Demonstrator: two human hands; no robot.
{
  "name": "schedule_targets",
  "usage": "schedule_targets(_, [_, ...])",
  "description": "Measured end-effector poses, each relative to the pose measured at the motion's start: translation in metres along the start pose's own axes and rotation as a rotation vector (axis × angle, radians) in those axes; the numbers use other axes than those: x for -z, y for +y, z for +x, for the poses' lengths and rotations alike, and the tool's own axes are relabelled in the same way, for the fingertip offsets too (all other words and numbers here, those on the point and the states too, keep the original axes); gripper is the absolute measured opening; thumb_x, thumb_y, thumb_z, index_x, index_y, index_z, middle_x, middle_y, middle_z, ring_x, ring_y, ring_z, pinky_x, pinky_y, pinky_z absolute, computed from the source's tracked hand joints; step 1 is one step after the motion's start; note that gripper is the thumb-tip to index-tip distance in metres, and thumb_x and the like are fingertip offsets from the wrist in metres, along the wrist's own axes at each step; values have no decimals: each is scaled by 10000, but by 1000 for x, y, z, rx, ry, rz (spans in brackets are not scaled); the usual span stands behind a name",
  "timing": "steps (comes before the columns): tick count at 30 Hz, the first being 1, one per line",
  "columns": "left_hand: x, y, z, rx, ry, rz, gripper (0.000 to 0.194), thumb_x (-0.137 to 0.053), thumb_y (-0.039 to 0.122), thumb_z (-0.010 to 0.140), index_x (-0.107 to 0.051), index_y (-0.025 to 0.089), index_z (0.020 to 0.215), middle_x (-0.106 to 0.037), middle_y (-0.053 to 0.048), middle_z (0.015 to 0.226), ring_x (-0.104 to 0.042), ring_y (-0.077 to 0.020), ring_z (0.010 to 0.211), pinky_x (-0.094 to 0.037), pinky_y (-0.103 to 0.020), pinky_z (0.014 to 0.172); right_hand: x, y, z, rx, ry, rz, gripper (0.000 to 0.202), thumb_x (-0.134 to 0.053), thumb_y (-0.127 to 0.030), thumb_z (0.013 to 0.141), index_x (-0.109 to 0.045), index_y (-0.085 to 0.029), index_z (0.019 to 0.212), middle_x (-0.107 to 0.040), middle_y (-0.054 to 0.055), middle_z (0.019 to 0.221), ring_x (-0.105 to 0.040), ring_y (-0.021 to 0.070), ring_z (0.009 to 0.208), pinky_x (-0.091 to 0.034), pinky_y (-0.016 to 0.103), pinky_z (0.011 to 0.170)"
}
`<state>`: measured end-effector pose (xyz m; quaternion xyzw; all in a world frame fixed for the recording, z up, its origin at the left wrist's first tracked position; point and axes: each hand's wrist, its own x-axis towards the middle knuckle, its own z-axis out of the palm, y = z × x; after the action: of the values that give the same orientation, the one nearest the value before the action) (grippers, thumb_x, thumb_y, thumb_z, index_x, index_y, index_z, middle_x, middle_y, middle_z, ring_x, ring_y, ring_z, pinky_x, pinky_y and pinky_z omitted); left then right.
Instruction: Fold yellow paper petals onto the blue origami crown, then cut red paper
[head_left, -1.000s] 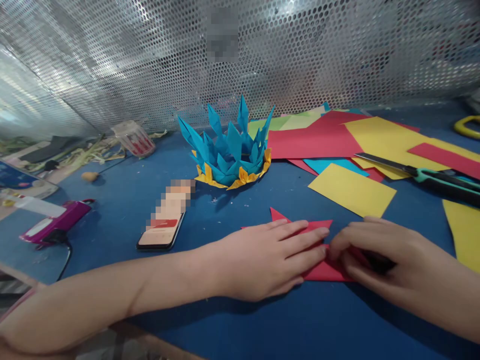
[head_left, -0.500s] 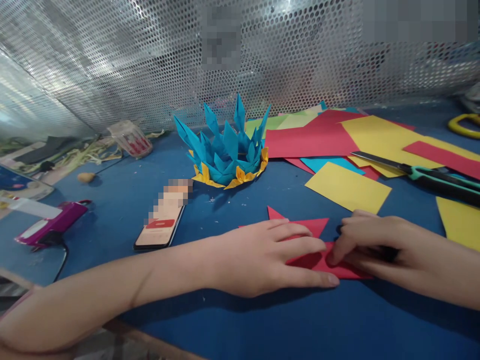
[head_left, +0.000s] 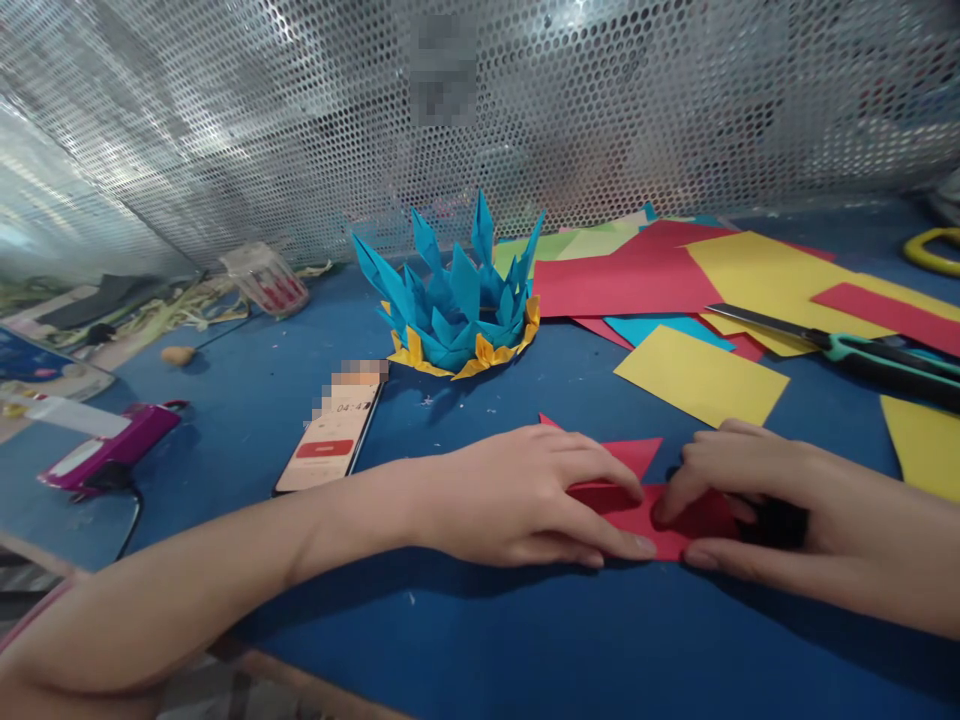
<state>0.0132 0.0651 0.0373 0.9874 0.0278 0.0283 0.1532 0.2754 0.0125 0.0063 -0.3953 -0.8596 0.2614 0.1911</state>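
Observation:
A folded red paper with pointed corners lies on the blue table, partly hidden under my hands. My left hand rests over its left part, holding it down with bent fingers, the thumb along the near edge. At the right part, my right hand grips the same paper, the index fingertip on its surface and the thumb at the near edge. Something black shows beneath my right palm; what it is I cannot make out. Beyond the hands stands a blue folded-paper piece of pointed units with a yellow-orange base.
Left of the hands lie a phone and a purple glue gun with a cord. A clear plastic cup is farther back. To the right are a yellow sheet, several coloured papers, and scissors. Perforated metal sheeting rises behind.
My left hand's fingers have drawn back slightly leftward, uncovering more red paper. My right thumb has come into view at the near edge, wider from the index finger. The view has shifted slightly.

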Motion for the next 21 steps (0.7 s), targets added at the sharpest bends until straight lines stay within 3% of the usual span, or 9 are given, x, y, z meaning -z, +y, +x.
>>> schedule_targets(4, [1,-5,-1,-4,-2,-99,323,-500,309,996,-680,214,1246,-568,-108,1362,-491,-191,1285,-354,-300,1058,1,-3,3,-61,13,68,193,-638,-528,857,-717,-354,888,-673,-32,758,-614,130,637,-498,222,546])
schedule_targets(8, [3,-5,0,28,-31,-149,328,-509,297,992,-663,219,1272,-560,-94,1357,-464,-183,1300,-311,-294,1089,3,-5,5,-113,-64,123,229,-600,-529,876,-733,-344,846,-665,-20,738,-594,127,611,-475,232,538])
schedule_targets(17, [6,-3,0,74,-93,-139,348,-480,213,989,-649,256,1290,-530,-54,1411,-464,-170,1309,-307,-300,1110,2,-1,-5,-147,-138,119,215,-503,-485,955,-711,-455,1000,-636,-17,918,-624,155,886,-492,267,803])
schedule_targets(21, [6,-3,-1,70,-124,-127,390,-393,255,1020,-606,261,1345,-374,-39,1572,-307,-190,1464,-263,-336,1179,0,6,-8,-134,-135,77,251,-475,-518,961,-715,-458,1006,-619,7,916,-618,187,917,-508,303,804])
